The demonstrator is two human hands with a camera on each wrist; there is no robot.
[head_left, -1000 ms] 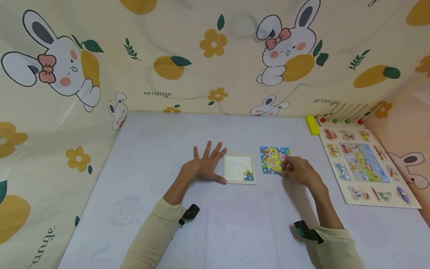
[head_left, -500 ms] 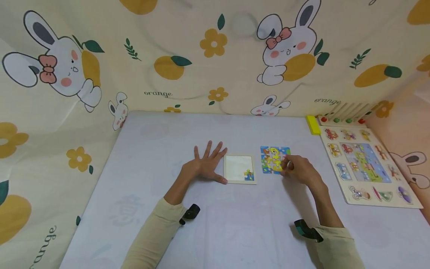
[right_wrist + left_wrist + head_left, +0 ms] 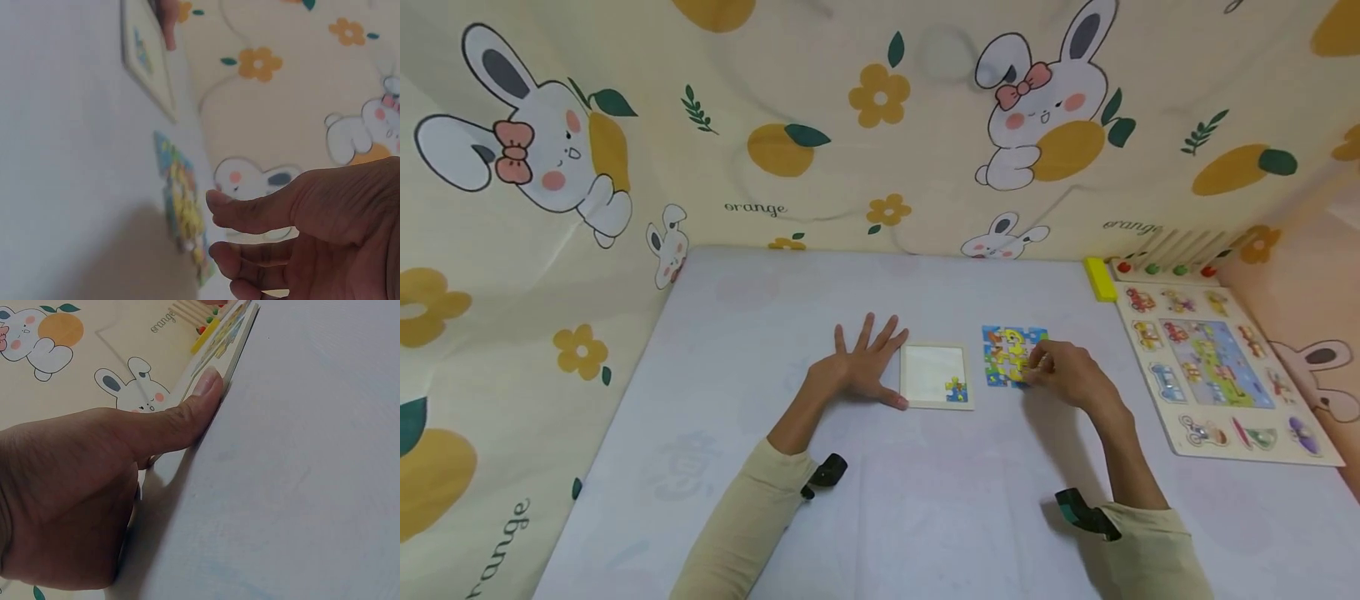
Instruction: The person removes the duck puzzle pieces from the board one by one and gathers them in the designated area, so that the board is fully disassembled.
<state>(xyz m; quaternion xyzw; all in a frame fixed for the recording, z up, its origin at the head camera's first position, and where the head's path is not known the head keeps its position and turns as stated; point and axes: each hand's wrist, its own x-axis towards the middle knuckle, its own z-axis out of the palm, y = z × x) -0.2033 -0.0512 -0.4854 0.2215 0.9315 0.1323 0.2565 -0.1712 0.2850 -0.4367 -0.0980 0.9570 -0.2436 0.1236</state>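
Observation:
My left hand [image 3: 861,368] rests with spread fingers beside a shallow pale puzzle tray [image 3: 936,407], its thumb against the lower left corner. In the left wrist view the thumb [image 3: 203,394] lies along the tray's edge. A small joined cluster of puzzle pieces [image 3: 957,389] sits in the tray's lower right corner. To the tray's right lies a colourful jigsaw puzzle [image 3: 1003,354], blue-edged with a yellow figure. My right hand [image 3: 1071,375] hovers at its right side, hiding part of it. In the right wrist view, thumb and fingers [image 3: 225,259] are bent but apart, nothing visible between them.
At the right lies a large wooden picture board [image 3: 1157,429] with vehicle and toy shapes. Behind it stand a yellow block [image 3: 1101,280] and a rack of rods with red and green beads [image 3: 1152,268]. A rabbit-and-orange patterned cloth [image 3: 820,192] rises behind the table.
My right hand has lifted slightly and shifted a little away from me at the puzzle's right edge. The left hand keeps its place by the tray.

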